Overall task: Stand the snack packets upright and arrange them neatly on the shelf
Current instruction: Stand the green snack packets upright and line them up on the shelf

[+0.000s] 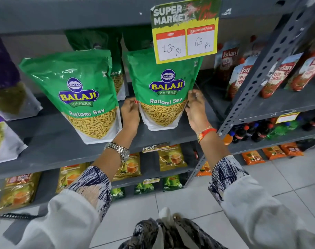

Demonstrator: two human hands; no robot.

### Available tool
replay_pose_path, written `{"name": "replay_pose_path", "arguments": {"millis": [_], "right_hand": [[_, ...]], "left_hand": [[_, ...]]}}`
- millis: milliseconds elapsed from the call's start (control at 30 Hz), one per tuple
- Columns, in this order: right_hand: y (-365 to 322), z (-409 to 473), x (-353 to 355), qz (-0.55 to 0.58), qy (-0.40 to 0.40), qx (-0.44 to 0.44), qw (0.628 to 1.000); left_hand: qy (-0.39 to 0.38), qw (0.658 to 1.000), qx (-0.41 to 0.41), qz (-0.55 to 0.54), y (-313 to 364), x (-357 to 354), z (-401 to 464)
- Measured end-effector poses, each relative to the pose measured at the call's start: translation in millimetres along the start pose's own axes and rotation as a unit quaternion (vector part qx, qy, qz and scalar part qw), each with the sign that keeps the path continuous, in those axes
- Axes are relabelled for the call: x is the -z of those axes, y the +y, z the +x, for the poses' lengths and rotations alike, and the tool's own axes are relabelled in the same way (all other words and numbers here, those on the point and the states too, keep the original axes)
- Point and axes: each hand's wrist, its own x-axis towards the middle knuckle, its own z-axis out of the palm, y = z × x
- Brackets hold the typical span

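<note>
A green Balaji Ratlami Sev packet [162, 87] stands upright on the grey shelf [50, 141], right of centre. My left hand [130, 114] grips its lower left edge and my right hand [196, 108] grips its lower right edge. A second green Ratlami Sev packet [75, 94] stands upright to the left, apart from my hands. More green packets [99, 40] stand behind these two, mostly hidden. Its top right corner is covered by the price card.
A yellow price card [185, 31] hangs from the shelf above. Purple snack packets [7, 81] sit at far left. A perforated metal upright [261, 74] borders the right side, with tomato ketchup pouches [243, 72] beyond. Tea packets [171, 157] fill the lower shelves, and soft-drink bottles [257, 133] stand at lower right.
</note>
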Motion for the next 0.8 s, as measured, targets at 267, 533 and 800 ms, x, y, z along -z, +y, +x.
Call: {"name": "replay_pose_path", "arguments": {"millis": [267, 533, 800], "right_hand": [[2, 0, 3, -0.055, -0.089, -0.120, 0.987], [3, -15, 4, -0.056, -0.079, -0.119, 0.988], [3, -26, 9, -0.034, -0.069, -0.112, 0.991]], "left_hand": [[-0.057, 0.980, 0.170, -0.086, -1, -10, -3], [-0.079, 0.980, 0.170, -0.064, 7, -15, -24], [-0.088, 0.981, 0.161, -0.060, 8, -15, -37]]}}
